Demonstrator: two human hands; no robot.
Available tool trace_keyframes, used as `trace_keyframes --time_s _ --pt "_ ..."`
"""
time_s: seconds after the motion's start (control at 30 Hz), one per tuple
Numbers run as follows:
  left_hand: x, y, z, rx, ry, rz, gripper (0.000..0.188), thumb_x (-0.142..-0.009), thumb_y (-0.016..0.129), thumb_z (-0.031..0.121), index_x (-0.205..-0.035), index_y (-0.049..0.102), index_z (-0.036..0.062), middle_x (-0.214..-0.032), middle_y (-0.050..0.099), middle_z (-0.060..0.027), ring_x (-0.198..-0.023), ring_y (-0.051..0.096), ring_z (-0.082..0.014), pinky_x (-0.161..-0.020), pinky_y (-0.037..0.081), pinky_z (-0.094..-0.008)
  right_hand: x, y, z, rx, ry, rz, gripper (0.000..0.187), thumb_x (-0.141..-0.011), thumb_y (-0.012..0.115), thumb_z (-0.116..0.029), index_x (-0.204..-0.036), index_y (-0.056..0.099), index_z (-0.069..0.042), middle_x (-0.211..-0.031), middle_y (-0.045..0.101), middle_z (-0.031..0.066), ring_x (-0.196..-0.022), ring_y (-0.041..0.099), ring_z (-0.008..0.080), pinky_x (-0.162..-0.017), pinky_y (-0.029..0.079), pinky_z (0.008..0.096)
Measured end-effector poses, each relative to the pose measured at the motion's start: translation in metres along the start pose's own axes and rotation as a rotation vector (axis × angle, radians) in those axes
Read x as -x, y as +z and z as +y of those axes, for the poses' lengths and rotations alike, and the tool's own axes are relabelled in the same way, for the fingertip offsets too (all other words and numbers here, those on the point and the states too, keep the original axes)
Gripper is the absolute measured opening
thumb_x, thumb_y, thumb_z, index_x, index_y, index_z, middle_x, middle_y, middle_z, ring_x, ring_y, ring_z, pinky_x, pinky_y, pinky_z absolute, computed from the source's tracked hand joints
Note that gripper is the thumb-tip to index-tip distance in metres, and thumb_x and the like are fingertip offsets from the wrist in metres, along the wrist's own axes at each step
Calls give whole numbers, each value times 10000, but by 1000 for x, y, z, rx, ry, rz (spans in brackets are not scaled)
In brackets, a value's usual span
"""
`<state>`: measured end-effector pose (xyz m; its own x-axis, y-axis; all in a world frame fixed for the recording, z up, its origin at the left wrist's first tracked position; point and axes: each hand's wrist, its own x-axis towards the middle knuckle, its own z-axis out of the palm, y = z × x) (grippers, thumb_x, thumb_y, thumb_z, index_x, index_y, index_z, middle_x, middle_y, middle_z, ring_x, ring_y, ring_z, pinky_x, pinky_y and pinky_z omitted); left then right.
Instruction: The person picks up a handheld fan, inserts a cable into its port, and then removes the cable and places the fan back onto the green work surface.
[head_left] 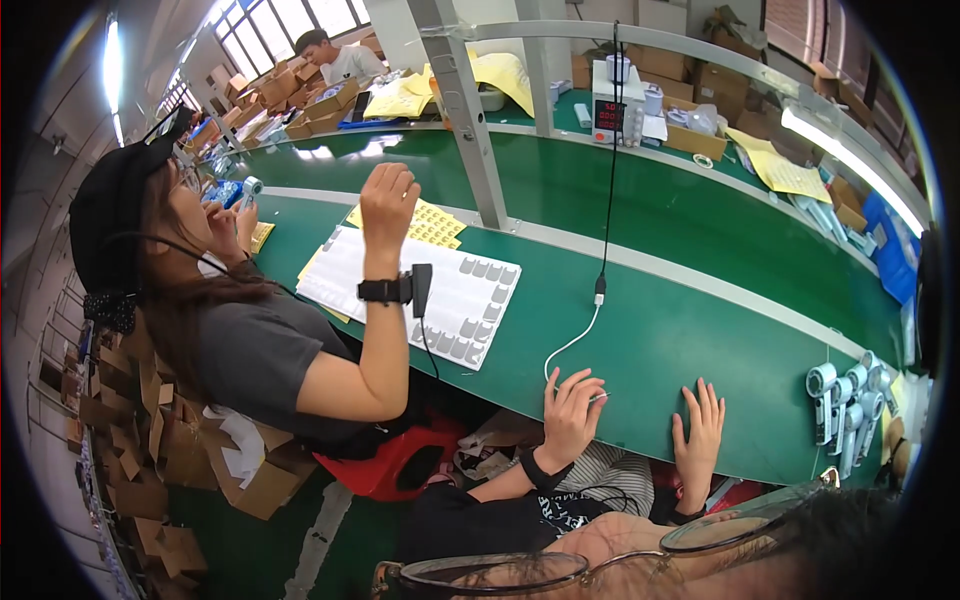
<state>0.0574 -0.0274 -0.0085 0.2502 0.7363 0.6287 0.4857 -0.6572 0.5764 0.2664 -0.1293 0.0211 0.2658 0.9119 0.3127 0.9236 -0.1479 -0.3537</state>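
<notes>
Eyeglasses (600, 560) are sitting nearest; both hands are resting open on the near worktop (660, 330) edge, left hand (572, 405) touching the white cable (572, 345), right hand (700, 425) empty; nothing is being gripped yet.

The white cable (572, 345) ends under the left hand (570, 405), its tip hidden by the fingers.
</notes>
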Motion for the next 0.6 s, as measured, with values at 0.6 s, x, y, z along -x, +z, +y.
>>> trace_keyframes --time_s 0.6 --pt "3 5 -5 24 -21 30 114 -874 680 78 -944 592 56 -1015 687 -22 -1143 599 -242 -1100 317 -504 -1 -3 -3 -3 -2 8 441 -915 584 -122 -1353 539 -88 -1508 428 125 -1408 366 323 -1199 208 493"
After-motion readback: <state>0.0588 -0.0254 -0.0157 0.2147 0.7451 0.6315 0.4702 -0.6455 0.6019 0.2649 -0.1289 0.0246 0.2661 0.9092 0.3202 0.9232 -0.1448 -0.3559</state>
